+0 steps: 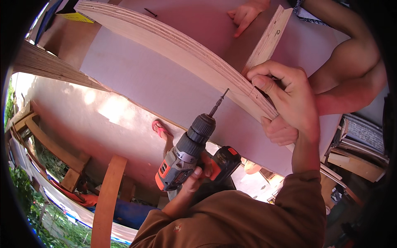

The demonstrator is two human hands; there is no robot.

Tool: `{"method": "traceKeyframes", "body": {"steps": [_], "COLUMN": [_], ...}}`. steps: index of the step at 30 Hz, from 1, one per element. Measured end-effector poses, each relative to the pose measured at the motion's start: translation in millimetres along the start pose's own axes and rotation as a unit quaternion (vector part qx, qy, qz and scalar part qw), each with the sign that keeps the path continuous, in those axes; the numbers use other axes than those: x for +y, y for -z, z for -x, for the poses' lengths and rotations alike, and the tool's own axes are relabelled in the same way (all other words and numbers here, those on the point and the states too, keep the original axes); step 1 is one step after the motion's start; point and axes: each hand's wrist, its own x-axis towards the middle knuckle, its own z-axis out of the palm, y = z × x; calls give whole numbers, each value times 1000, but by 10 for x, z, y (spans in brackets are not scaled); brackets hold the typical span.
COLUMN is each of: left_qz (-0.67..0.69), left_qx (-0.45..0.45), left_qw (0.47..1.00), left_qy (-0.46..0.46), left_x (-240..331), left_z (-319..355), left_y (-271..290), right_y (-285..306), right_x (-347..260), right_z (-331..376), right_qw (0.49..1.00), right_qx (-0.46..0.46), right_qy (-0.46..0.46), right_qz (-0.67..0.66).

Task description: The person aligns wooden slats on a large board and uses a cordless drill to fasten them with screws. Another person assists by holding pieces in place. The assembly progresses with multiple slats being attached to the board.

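Note:
My left hand [192, 178] is closed around the grip of a cordless drill [191, 142], orange and black with a battery at its base. Its thin bit [220, 100] points up toward the side face of a long plywood board [165, 35] standing on edge; I cannot tell if the tip touches. My right hand [291, 89] is curled over the plywood's upper edge, where a crosswise board [269, 39] meets it. What lies under those fingers is partly hidden. Just below, another person's hand [280, 130] grips the end of the long board.
The boards rest on a pale tabletop [128, 68]. The other person's second hand [247, 15] is at the far side, and a dark screw [150, 12] lies beyond the plywood. Stacked boards [357, 153] stand at right. Wooden frame pieces [109, 198] and a foot in a red sandal [159, 128] are below.

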Motion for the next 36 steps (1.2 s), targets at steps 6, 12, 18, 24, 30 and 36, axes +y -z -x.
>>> {"method": "traceKeyframes", "body": {"steps": [6, 12, 18, 24, 30, 36], "left_qz": [14, 13, 27, 37, 49, 55], "left_qx": [-13, -37, -31, -40, -42, -20], "left_qw": [1000, 999, 999, 998, 998, 998], "left_qy": [16, 21, 34, 19, 19, 20], "left_x": [-7, -28, -13, -30, -9, -41], "left_z": [-1, -39, -53, -55, -90, -124], "left_y": [40, -14, -13, -28, -62, -143], "right_y": [-32, -2, -14, -20, -7, -27], "right_x": [56, 38, 48, 21, 35, 58], "right_z": [-3, 10, 13, 8, 0, -8], "right_qw": [999, 999, 999, 999, 999, 998], "right_qx": [16, -5, 14, 5, 6, 15], "right_qy": [29, 10, 23, 12, 23, 31], "right_qz": [-36, -50, -46, -40, -31, -44]}}
